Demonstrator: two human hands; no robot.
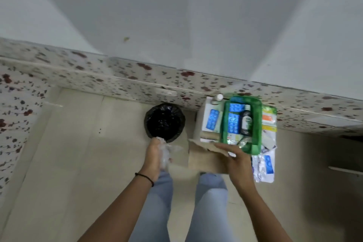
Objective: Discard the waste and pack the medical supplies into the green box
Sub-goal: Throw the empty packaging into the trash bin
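Observation:
My left hand (155, 155) is closed around a crumpled clear plastic wrapper (166, 153), just in front of the bin (164, 122), which is lined with a black bag. The green box (257, 124) stands on a low brown cardboard surface (206, 161) to the right; inside it lie blue blister packs (234, 118) and a dark bottle (247, 122). My right hand (235, 161) reaches over the cardboard near the box's front edge, fingers spread, holding nothing that I can see. Another blue blister pack (212, 120) lies on a white box left of the green box.
Loose packets and papers (264, 165) lie right of and in front of the green box. A small white bottle (218, 99) stands behind it. A speckled wall base (117, 78) runs behind everything. My legs in light jeans (161, 202) are below, on the pale tiled floor.

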